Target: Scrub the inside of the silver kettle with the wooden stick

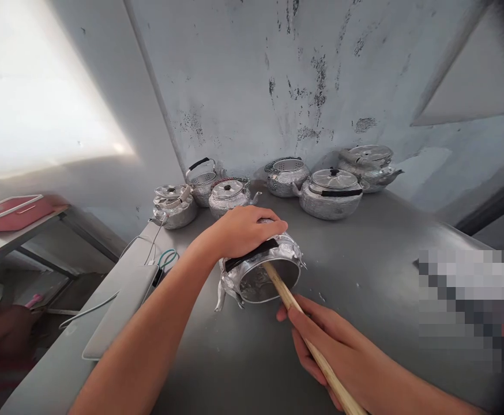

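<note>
My left hand [243,230] presses down on an aluminium kettle [289,253] lying on its side on the grey metal table [364,271], its open mouth turned toward me and its spout at the lower left. My right hand [316,340] grips a wooden stick [304,334] whose far end reaches into the kettle's opening. The kettle's black handle shows just under my left palm.
Several more aluminium kettles stand along the wall: two at the left [175,206] [230,196], others at the right [330,193] [371,164]. A flat silver device with cables [126,305] lies at the table's left edge. A side table with a red tray [14,210] stands left.
</note>
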The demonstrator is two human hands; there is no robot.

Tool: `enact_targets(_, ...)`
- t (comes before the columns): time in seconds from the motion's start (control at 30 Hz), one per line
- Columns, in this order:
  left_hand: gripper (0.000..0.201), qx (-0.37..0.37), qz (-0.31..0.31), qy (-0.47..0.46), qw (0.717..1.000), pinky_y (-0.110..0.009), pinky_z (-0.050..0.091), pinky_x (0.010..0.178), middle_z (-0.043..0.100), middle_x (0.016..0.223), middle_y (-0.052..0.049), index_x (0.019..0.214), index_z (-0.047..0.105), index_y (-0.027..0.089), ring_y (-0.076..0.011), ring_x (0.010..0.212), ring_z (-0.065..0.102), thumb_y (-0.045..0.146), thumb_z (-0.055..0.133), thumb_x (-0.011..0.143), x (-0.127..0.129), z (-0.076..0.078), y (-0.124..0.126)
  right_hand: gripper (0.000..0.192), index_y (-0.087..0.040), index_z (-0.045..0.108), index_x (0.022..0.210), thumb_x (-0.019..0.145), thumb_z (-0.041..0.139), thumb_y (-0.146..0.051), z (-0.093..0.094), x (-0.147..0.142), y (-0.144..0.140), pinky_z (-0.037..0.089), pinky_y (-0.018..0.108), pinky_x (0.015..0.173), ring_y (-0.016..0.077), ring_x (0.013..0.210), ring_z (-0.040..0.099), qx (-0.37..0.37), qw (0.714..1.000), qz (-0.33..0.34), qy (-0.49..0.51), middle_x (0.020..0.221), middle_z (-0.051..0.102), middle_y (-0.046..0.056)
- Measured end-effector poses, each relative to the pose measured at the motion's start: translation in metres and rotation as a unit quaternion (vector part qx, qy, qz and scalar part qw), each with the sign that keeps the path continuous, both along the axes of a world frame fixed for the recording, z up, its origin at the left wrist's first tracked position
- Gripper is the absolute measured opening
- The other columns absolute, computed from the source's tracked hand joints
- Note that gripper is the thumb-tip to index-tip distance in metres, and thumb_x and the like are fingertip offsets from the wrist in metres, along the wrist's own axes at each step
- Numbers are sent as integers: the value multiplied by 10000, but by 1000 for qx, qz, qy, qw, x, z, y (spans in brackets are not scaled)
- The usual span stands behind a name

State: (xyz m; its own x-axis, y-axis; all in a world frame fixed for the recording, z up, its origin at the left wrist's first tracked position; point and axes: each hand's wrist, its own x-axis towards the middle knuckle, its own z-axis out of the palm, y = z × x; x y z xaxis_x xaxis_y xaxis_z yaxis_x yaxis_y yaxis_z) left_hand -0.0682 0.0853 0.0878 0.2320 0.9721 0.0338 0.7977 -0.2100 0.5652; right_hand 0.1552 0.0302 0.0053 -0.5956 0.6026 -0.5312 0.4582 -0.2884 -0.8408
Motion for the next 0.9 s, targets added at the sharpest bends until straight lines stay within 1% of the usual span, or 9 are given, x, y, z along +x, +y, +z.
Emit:
enact_targets(0.1, 414, -5, 3, -4, 1000, -362, 463, 1063, 759, 1317, 7, 1139, 796, 265, -286, 1191, 669, 535, 515, 1000, 0, 0, 0, 326, -224, 571, 1130, 1123, 308, -416, 3, 1, -2, 382, 166, 418, 104, 494, 360, -7, 1000, -3, -30, 593, 460, -98)
enact_targets(0.23, 411, -4, 3, -4, 1000, -361, 468, 1026, 765, 1294, 14, 1139, 792, 265, -277, 1179, 666, 530, 509, 1003, 1, 1, -1, 381, -222, 583, 1046, 1128, 289, -450, 8, 0, -4, 429, 184, 487, 103, 515, 380, 44, 999, 2, -7, 614, 465, -91)
enact_targets(0.37, 406, -5, 3, 1, 1000, -360, 465, 1022, 771, 1280, 20, 1125, 795, 269, -276, 1173, 669, 531, 510, 1002, 1, 1, -1, 375, -232, 575, 1071, 1122, 282, -461, 12, -4, -4, 398, 202, 433, 110, 468, 378, -9, 998, 5, -68, 599, 468, -90)
enact_targets(0.4, 404, -5, 3, 1, 1000, -358, 464, 1025, 770, 1283, 19, 1126, 795, 269, -277, 1176, 669, 529, 511, 1002, 1, 1, -1, 382, -232, 578, 1062, 1118, 291, -478, 12, -4, -4, 396, 203, 438, 111, 474, 382, -9, 998, 3, -69, 600, 472, -87)
enact_targets(0.53, 401, -5, 2, 0, 1000, -358, 455, 1051, 755, 1327, 24, 1148, 791, 269, -277, 1210, 660, 523, 516, 1004, 2, 2, 0, 382, -224, 574, 982, 1115, 306, -462, 8, -4, -5, 436, 206, 523, 112, 522, 420, 41, 999, 1, -19, 594, 479, -82)
enact_targets(0.63, 397, -6, 4, 1, 1000, -357, 455, 1061, 751, 1340, 22, 1148, 793, 271, -281, 1224, 659, 519, 518, 1005, 2, 2, -1, 385, -231, 556, 937, 1111, 316, -476, 6, -2, -4, 421, 208, 475, 107, 489, 412, 23, 999, 16, -46, 598, 480, -81)
enact_targets(0.7, 402, -6, 5, 0, 1000, -355, 459, 1061, 751, 1341, 18, 1153, 794, 273, -283, 1225, 662, 523, 515, 1007, 2, 2, -1, 392, -231, 572, 990, 1111, 304, -490, 6, -1, -3, 401, 203, 449, 108, 486, 395, 14, 999, 13, -48, 610, 479, -83)
enact_targets(0.8, 410, -4, 4, 4, 1000, -357, 466, 1054, 755, 1332, 16, 1153, 795, 274, -285, 1216, 664, 532, 513, 1007, 2, 2, -2, 389, -228, 583, 1085, 1121, 279, -467, 8, -2, -3, 414, 199, 475, 111, 509, 384, 32, 999, -2, -17, 614, 473, -89)
enact_targets(0.9, 417, -3, 2, 7, 1000, -366, 464, 1057, 757, 1326, 12, 1156, 795, 272, -288, 1209, 663, 538, 511, 1007, 1, 2, -1, 386, -225, 582, 1092, 1124, 277, -461, 11, -3, -2, 417, 208, 473, 116, 501, 390, 16, 999, 3, -42, 600, 473, -90)
